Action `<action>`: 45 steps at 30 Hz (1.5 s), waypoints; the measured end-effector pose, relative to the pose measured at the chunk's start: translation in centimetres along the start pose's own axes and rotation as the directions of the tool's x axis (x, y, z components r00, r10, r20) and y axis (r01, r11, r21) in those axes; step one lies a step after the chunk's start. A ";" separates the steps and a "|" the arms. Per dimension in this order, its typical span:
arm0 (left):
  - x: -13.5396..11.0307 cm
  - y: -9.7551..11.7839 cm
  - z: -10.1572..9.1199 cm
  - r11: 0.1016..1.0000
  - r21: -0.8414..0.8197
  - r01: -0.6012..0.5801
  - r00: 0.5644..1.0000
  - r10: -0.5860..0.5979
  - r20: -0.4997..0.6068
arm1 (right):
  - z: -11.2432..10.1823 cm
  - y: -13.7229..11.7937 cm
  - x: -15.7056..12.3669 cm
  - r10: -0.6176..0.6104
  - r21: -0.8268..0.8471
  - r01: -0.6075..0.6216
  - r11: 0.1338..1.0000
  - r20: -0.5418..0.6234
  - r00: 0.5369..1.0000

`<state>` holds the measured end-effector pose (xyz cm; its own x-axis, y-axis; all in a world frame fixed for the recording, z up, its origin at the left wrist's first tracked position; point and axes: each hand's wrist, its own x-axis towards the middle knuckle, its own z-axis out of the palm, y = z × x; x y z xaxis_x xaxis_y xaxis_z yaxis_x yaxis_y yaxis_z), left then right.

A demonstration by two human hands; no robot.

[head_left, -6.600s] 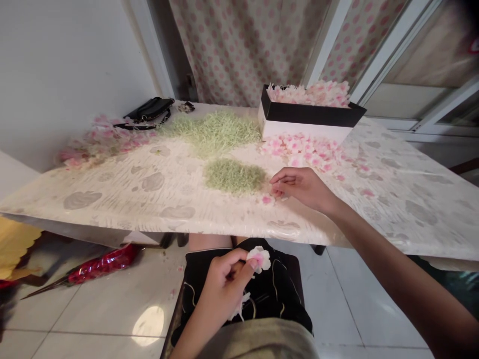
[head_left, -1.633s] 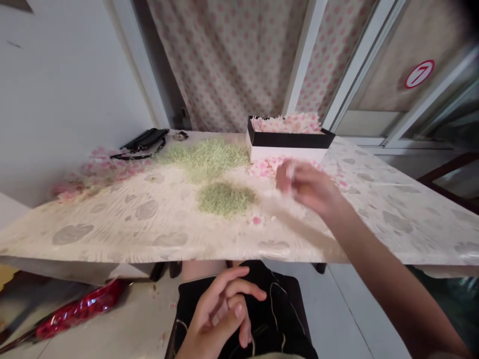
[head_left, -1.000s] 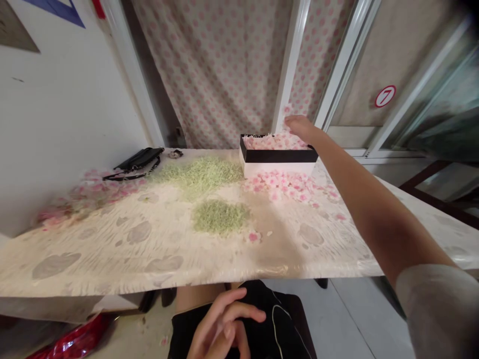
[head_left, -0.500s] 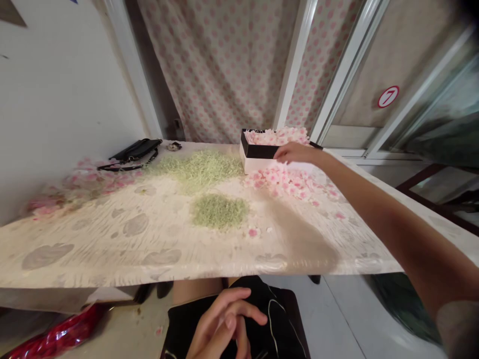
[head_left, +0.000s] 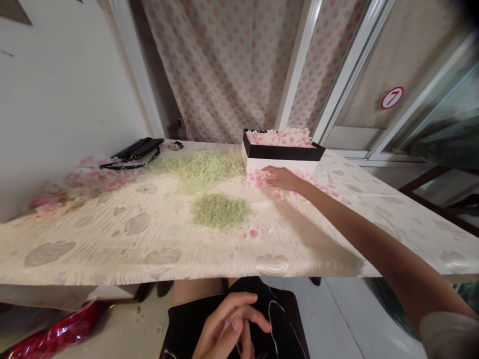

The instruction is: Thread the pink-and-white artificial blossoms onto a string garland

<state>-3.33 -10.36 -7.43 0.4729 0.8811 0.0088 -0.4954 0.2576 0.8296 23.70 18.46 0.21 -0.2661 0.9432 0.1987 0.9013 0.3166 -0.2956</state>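
Observation:
My right hand (head_left: 281, 178) is stretched far across the table (head_left: 112, 239), lying palm down on the loose pile of pink paper flowers (head_left: 295, 182) in front of the black-and-white box (head_left: 280, 152); its fingers are curled into the flowers and what they hold is hidden. The box is heaped with more pink flowers. My left hand (head_left: 232, 331) rests in my lap below the table edge, fingers loose and apart, with nothing in it. A small heap of green stamens (head_left: 220, 211) lies left of my right hand.
A larger spread of green strands (head_left: 198, 167) lies behind the small heap. More pink flowers (head_left: 75, 184) and a black bag (head_left: 136, 148) sit at the far left by the wall. One loose pink flower (head_left: 254, 233) lies near the front. Red foil (head_left: 56, 336) lies on the floor.
My right hand came down from above the box onto the pink flower pile in front of it. My left hand, which held a flower several seconds ago, now rests in my lap with nothing in it.

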 end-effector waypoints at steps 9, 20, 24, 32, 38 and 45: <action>0.3 -0.1 -0.1 1.000 0.006 0.001 1.000 -0.001 -0.007 | -2.1 0.0 0.4 0.078 0.165 -0.049 0.985 -0.176 0.981; 1.2 1.1 -0.1 0.997 0.083 0.000 0.996 0.008 -0.094 | -2.7 -0.5 -3.3 0.195 0.524 -0.018 0.852 -0.285 0.939; 4.3 4.4 2.0 0.963 0.253 -0.088 0.991 0.109 -0.073 | -1.9 -2.1 -7.6 0.177 0.607 0.038 0.794 -0.291 0.940; 15.2 6.1 7.4 0.886 0.427 -0.181 0.941 0.283 -0.187 | -2.0 -5.5 -14.5 0.203 0.683 0.075 0.726 -0.318 0.926; 16.9 5.3 7.3 0.888 0.429 -0.165 0.951 0.258 -0.169 | -1.5 -5.0 -16.2 0.253 0.677 0.038 0.735 -0.326 0.911; 15.5 5.6 7.0 0.872 0.456 -0.180 0.938 0.292 -0.188 | -1.3 -3.6 -16.3 0.202 0.718 -0.018 0.695 -0.172 0.964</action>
<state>6.31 1.95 1.28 0.1616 0.9761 0.1450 -0.1847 -0.1144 0.9761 25.23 1.77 -0.72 -0.0154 0.9562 0.2922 0.3861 0.2753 -0.8804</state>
